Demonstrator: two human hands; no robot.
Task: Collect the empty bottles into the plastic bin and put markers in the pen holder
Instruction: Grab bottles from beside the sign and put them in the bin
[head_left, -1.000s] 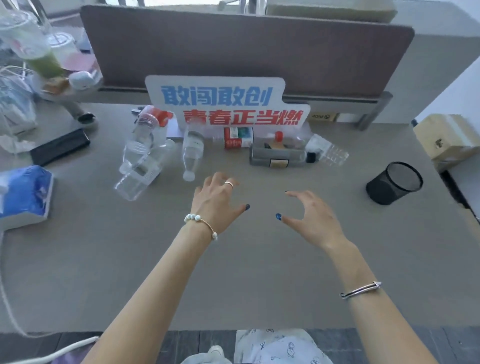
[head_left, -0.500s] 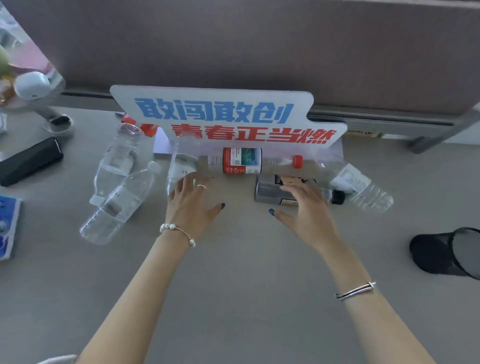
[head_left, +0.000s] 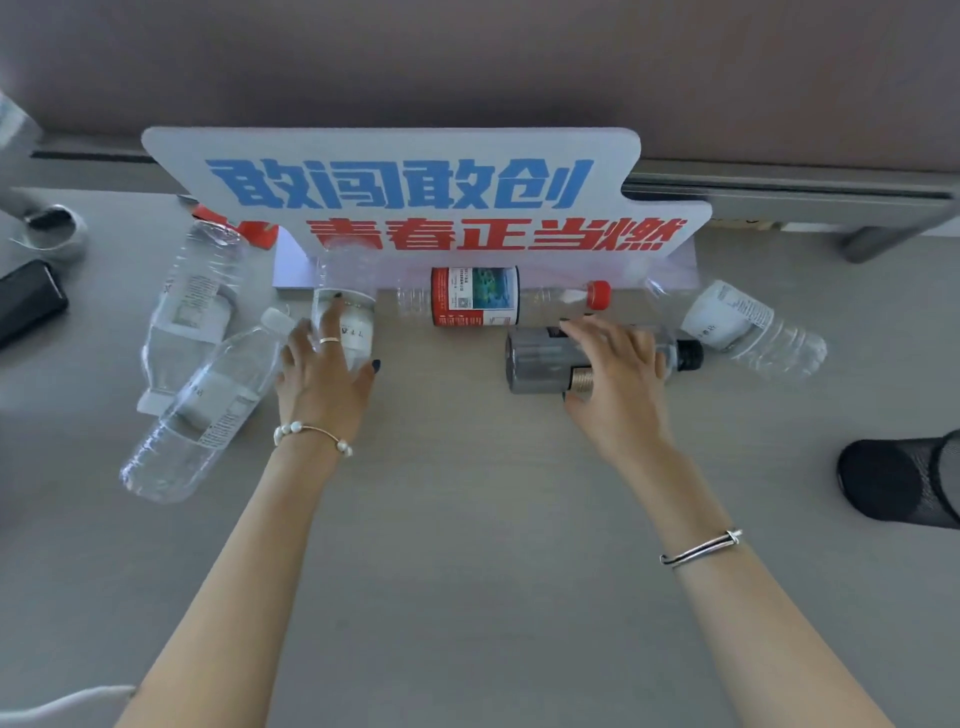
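Head view, hands (head_left: 324, 379) on ribbed clear bottles (head_left: 345, 306)

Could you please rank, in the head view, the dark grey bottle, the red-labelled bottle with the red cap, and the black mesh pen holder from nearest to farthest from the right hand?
1. Dark grey bottle with a black cap: under the right hand, which grips it.
2. Red-labelled clear bottle with a red cap: lying just behind the hand, below the sign.
3. Black mesh pen holder: on its side, far right.
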